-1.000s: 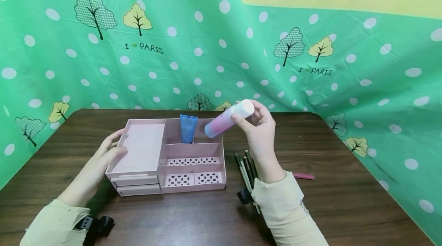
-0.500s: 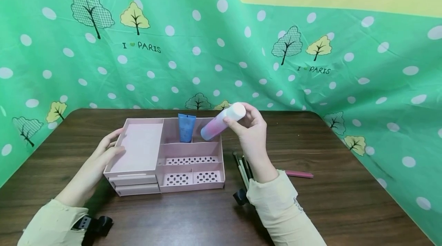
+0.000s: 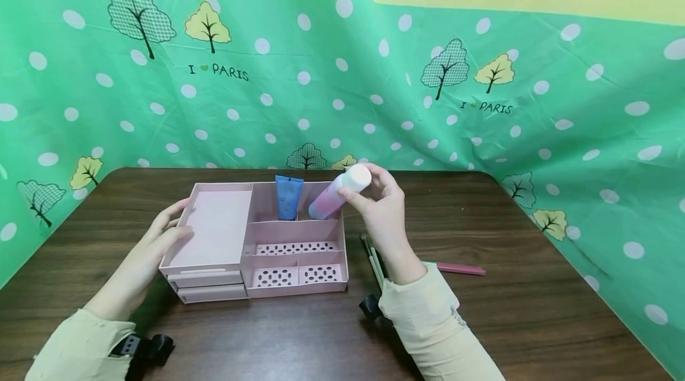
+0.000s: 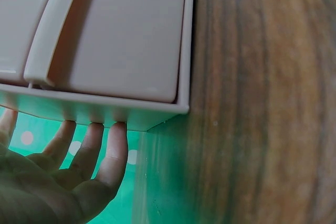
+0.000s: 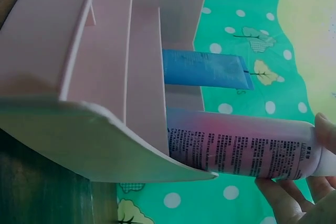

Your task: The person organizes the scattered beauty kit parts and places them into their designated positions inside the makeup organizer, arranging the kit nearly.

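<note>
My right hand (image 3: 384,211) pinches a white, pink and blue bottle (image 3: 333,195) near its white cap. Tilted, its lower end is inside the back right compartment of a pale pink desk organizer (image 3: 219,226). Printed text covers the bottle's side in the right wrist view. Beside it, in the back left compartment, a blue squeeze tube (image 3: 289,197) stands upright. My left hand (image 3: 147,253) rests against the organizer's left side. Its fingertips (image 4: 118,129) touch the side wall, seen in the left wrist view, and its thumb lies over the top edge.
Slim green and dark sticks (image 3: 376,265) lie right of the organizer, partly hidden by my right forearm. A flat pink strip (image 3: 461,268) lies farther right. Behind the wooden table (image 3: 257,339) hangs a green dotted cloth (image 3: 342,84). Two drawers (image 3: 211,286) face the front.
My right hand has moved left and slightly down, bringing the bottle's lower end into the back right compartment. My left hand and the organizer stay in place.
</note>
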Demonstrator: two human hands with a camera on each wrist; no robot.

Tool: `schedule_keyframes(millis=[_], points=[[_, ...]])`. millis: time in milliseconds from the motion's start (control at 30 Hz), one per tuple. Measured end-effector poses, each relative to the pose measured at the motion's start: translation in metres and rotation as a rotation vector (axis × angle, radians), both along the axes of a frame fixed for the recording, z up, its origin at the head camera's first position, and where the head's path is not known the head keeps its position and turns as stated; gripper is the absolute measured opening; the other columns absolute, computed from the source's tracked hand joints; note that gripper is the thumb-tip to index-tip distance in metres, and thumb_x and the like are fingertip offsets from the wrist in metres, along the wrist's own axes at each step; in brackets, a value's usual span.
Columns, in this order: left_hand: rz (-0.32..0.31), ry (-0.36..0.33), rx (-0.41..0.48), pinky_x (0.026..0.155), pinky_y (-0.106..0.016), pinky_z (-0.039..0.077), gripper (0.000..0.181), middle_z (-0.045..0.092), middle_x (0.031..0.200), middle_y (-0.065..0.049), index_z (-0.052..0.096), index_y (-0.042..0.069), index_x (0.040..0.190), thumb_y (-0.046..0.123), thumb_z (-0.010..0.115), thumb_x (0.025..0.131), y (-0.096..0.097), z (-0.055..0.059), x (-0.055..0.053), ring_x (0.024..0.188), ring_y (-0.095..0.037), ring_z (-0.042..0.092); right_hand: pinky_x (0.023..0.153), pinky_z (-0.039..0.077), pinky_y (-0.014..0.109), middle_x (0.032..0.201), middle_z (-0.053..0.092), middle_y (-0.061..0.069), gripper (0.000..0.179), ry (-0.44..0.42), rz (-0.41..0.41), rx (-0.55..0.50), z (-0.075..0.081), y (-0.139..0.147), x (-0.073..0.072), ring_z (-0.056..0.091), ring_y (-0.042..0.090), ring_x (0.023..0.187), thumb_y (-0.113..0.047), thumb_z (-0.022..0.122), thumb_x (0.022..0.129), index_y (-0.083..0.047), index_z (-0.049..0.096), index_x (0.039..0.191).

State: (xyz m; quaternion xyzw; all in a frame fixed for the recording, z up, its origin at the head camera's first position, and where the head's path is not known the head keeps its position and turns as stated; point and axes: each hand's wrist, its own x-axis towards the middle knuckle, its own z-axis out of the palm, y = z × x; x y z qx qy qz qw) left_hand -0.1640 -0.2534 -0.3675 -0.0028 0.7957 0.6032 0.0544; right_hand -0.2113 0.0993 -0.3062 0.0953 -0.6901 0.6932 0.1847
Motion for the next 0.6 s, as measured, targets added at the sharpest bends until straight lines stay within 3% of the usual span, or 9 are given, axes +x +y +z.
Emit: schedule_keyframes(millis=[600], points=[[-0.006,0.007,0.012,0.105,-0.070,0.015,0.065,0.003,0.161,-0.020,0.011,0.040,0.158,0.042,0.045,0.103,-0.0004,0.0000,-0.0009,0.142,-0.043,0.012,0.086,0.053,0.024,0.120,0.069,0.019,0.049,-0.012,0.034,0.049,-0.0100,-0.0023,-0.0045,0.065,0.007,0.096,0.008,0.078,0.076,0.002,0.061,0.121]])
